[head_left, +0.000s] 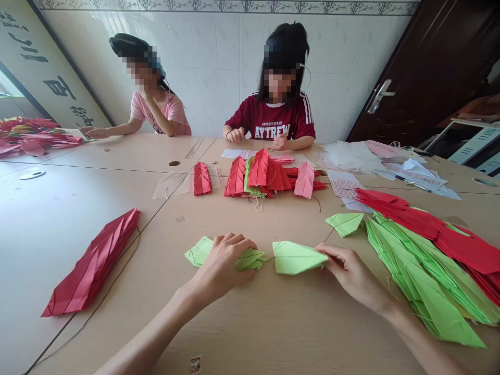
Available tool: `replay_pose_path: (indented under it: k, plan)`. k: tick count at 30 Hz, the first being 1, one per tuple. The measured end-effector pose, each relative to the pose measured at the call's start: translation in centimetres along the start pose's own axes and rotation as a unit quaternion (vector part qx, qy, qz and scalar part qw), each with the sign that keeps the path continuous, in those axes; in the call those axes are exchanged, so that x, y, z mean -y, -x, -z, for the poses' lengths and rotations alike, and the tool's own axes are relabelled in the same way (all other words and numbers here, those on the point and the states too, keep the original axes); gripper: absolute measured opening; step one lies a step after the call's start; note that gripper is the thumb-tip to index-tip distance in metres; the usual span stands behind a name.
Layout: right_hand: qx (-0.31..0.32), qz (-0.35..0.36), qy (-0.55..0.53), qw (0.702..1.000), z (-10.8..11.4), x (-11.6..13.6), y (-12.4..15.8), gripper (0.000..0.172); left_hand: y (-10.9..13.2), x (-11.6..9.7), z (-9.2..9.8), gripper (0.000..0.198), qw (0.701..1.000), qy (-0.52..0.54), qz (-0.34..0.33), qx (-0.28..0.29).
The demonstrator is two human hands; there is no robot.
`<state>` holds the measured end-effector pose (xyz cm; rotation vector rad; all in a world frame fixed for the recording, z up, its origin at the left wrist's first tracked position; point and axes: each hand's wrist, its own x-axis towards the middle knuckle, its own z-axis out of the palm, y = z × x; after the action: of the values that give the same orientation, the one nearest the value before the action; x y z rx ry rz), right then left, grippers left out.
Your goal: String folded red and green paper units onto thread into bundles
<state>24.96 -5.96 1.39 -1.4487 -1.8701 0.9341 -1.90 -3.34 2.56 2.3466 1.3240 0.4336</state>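
My left hand [225, 262] is closed over light-green folded paper [200, 252] low over the table, and parts of the paper show on both sides of it. Between the thumb and fingers of my right hand [346, 265] is the right tip of a light-green folded paper piece [296, 257]. A narrow gap separates the papers in my two hands, with what looks like a thin cord across it. Just beyond my right hand lies a loose green folded piece [345, 224]. Next to it spreads a stack of green folded papers [420, 281].
Red folded papers [437, 229] lie on the right stack. At left is a long red folded strip [94, 265] with a dark cord. Mid-table holds a red paper pile [263, 174]. Two people [275, 112] sit across the table, near plastic sheets [349, 156].
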Motion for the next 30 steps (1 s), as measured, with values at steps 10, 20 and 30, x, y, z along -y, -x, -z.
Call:
replay_pose_path:
  k: [10, 20, 30]
  plan:
    - [0.028, -0.075, -0.071, 0.994, -1.3, -1.4, -0.7, 0.046, 0.1, 0.2, 0.4, 0.028, 1.000, -0.012, 0.020, 0.002]
    - [-0.014, -0.085, 0.031, 0.996, 0.1, -0.7, -0.4, 0.043, 0.0, -0.6, -0.4, 0.043, 0.998, -0.057, -0.022, -0.030]
    - [-0.024, -0.008, 0.181, 0.983, 1.2, -0.8, -0.1, 0.026, 0.0, -1.4, -1.5, 0.053, 0.993, -0.062, -0.091, -0.044]
